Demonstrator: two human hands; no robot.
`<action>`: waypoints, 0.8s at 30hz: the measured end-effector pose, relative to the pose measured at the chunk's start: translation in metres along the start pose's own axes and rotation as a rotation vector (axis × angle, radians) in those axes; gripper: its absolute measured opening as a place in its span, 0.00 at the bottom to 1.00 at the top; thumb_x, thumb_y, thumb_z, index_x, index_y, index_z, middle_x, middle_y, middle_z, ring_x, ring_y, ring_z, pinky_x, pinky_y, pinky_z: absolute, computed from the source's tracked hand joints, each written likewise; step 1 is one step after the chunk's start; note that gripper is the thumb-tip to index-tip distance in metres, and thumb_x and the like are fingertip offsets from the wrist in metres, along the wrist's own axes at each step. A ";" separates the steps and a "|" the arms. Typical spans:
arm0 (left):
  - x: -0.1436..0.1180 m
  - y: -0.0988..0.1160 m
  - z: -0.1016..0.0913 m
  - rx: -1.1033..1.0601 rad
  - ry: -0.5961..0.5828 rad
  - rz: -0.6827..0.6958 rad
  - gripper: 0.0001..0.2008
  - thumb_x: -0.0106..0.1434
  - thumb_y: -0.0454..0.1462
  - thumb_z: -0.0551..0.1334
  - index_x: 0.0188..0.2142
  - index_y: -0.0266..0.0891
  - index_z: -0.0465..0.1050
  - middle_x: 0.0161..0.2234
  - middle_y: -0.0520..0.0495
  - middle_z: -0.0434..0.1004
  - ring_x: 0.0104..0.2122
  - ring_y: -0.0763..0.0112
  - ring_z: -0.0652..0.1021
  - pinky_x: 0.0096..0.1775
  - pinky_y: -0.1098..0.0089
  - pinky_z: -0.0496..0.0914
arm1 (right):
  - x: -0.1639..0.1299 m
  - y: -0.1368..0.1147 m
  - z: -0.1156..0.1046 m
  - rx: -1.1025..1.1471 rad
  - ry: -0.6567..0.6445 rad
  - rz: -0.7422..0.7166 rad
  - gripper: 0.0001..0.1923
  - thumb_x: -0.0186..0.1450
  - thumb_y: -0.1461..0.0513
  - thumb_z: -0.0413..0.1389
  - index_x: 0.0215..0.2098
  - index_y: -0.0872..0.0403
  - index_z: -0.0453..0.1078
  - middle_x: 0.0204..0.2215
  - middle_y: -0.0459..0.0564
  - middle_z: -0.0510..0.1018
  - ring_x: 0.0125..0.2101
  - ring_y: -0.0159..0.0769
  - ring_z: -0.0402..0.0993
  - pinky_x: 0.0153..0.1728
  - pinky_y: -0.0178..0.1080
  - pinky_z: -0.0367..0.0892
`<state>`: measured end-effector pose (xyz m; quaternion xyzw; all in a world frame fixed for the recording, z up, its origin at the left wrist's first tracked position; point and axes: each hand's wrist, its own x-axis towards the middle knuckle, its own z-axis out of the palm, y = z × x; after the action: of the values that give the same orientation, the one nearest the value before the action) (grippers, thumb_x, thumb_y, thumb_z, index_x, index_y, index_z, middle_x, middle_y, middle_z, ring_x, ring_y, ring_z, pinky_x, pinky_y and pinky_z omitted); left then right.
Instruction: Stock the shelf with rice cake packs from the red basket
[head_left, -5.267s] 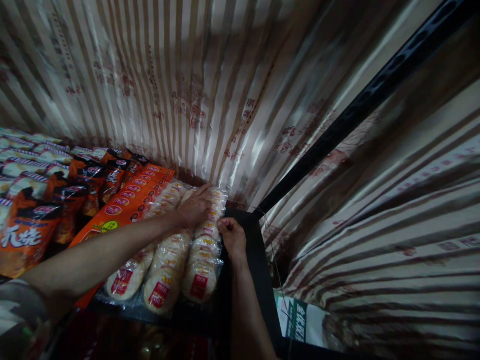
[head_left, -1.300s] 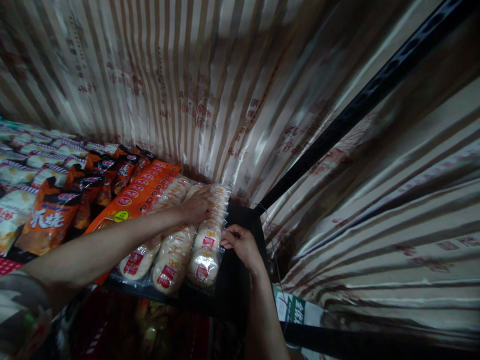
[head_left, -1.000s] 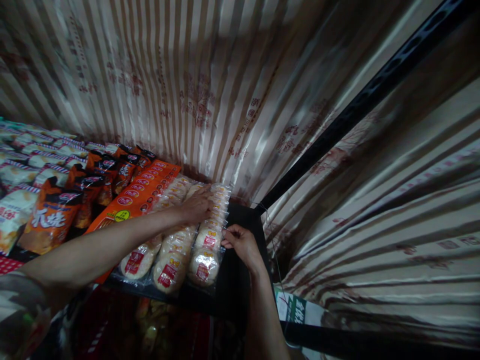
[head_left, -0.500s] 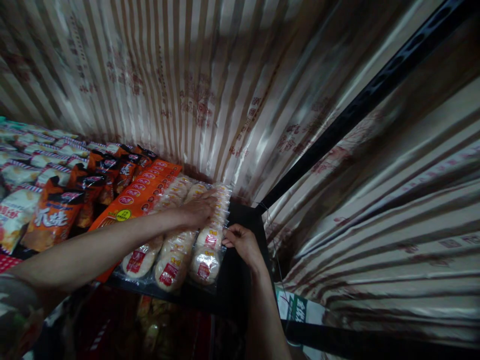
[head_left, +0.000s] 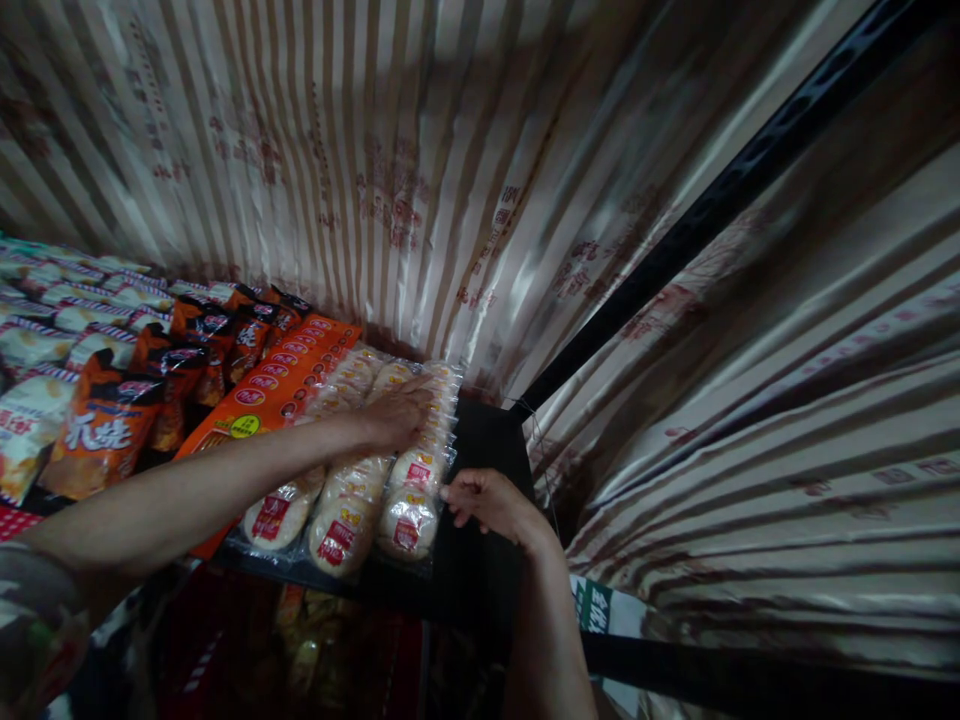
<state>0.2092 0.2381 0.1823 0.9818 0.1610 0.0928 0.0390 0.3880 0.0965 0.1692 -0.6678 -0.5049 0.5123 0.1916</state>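
Note:
A clear plastic pack of round rice crackers (head_left: 352,505) with red labels lies on a dark shelf (head_left: 480,450), near its right end. My left hand (head_left: 394,415) rests flat on top of the pack toward its far end. My right hand (head_left: 487,500) pinches the pack's right edge near the front, fingers curled on the wrapper. An orange cracker pack (head_left: 274,385) lies against the clear pack's left side.
Orange and black snack bags (head_left: 105,430) and pale bags (head_left: 45,330) fill the shelf to the left. Striped shiny fabric (head_left: 390,170) hangs behind and to the right. A black shelf post (head_left: 675,240) runs diagonally. A green-and-white box (head_left: 600,610) sits lower right.
My right hand has slid toward the front along the pack's right edge. My left hand stays pressed on the pack's top. The view shifted slightly.

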 end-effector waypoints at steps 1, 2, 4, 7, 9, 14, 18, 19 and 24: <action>0.000 0.000 0.001 0.003 0.003 -0.006 0.04 0.55 0.30 0.63 0.29 0.36 0.78 0.45 0.43 0.76 0.58 0.61 0.65 0.64 0.60 0.52 | -0.001 -0.002 0.002 -0.031 -0.007 0.008 0.16 0.57 0.50 0.59 0.24 0.55 0.67 0.20 0.42 0.72 0.19 0.25 0.70 0.15 0.26 0.52; 0.000 0.000 0.001 0.002 0.003 -0.013 0.04 0.55 0.30 0.63 0.30 0.35 0.78 0.46 0.43 0.76 0.59 0.60 0.64 0.64 0.60 0.52 | -0.001 -0.004 0.004 -0.061 -0.002 0.003 0.15 0.57 0.52 0.59 0.24 0.54 0.67 0.19 0.41 0.71 0.19 0.25 0.69 0.15 0.26 0.52; -0.001 0.000 0.002 -0.011 0.000 -0.013 0.05 0.55 0.30 0.62 0.30 0.35 0.78 0.47 0.44 0.75 0.59 0.60 0.64 0.64 0.60 0.52 | 0.001 -0.006 0.008 -0.112 0.026 -0.030 0.13 0.57 0.55 0.59 0.23 0.54 0.66 0.18 0.40 0.69 0.18 0.24 0.68 0.17 0.27 0.54; -0.002 0.000 0.002 -0.014 0.011 -0.007 0.05 0.56 0.30 0.62 0.30 0.36 0.78 0.45 0.44 0.76 0.58 0.61 0.65 0.64 0.59 0.52 | 0.005 -0.003 0.010 -0.139 0.064 -0.062 0.14 0.57 0.54 0.60 0.22 0.54 0.65 0.18 0.40 0.70 0.18 0.25 0.68 0.19 0.29 0.57; -0.001 0.001 0.001 -0.006 0.015 -0.025 0.05 0.55 0.29 0.62 0.29 0.36 0.77 0.44 0.43 0.76 0.58 0.61 0.65 0.64 0.60 0.53 | 0.009 0.000 0.011 -0.124 0.069 -0.066 0.16 0.57 0.52 0.59 0.21 0.54 0.65 0.19 0.42 0.71 0.17 0.26 0.69 0.20 0.30 0.58; 0.000 0.001 0.003 0.021 0.018 0.000 0.04 0.55 0.30 0.62 0.28 0.36 0.76 0.41 0.45 0.76 0.54 0.63 0.69 0.65 0.61 0.50 | 0.011 0.004 0.012 -0.010 0.050 -0.085 0.19 0.56 0.49 0.59 0.21 0.55 0.66 0.18 0.43 0.72 0.17 0.26 0.69 0.20 0.30 0.59; -0.001 -0.001 0.005 0.053 0.041 -0.020 0.03 0.54 0.31 0.63 0.28 0.36 0.77 0.43 0.44 0.76 0.57 0.60 0.66 0.64 0.60 0.53 | 0.007 0.001 0.009 0.061 0.027 -0.045 0.18 0.55 0.48 0.59 0.23 0.55 0.66 0.19 0.43 0.73 0.19 0.28 0.72 0.17 0.28 0.56; -0.001 -0.001 0.005 0.053 0.040 -0.023 0.03 0.54 0.31 0.63 0.28 0.36 0.77 0.42 0.44 0.76 0.57 0.60 0.67 0.64 0.60 0.53 | 0.006 0.001 0.008 0.082 0.031 -0.047 0.18 0.55 0.48 0.58 0.24 0.54 0.66 0.19 0.43 0.73 0.20 0.29 0.74 0.16 0.28 0.55; 0.000 -0.001 0.003 -0.007 0.021 0.013 0.06 0.54 0.29 0.62 0.29 0.38 0.77 0.42 0.47 0.77 0.52 0.66 0.71 0.66 0.60 0.47 | 0.008 0.006 0.008 0.247 -0.002 -0.076 0.22 0.51 0.46 0.62 0.27 0.54 0.65 0.20 0.42 0.74 0.24 0.32 0.77 0.21 0.31 0.66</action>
<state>0.2094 0.2388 0.1788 0.9816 0.1549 0.1039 0.0400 0.3839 0.0992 0.1576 -0.6191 -0.4629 0.5636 0.2912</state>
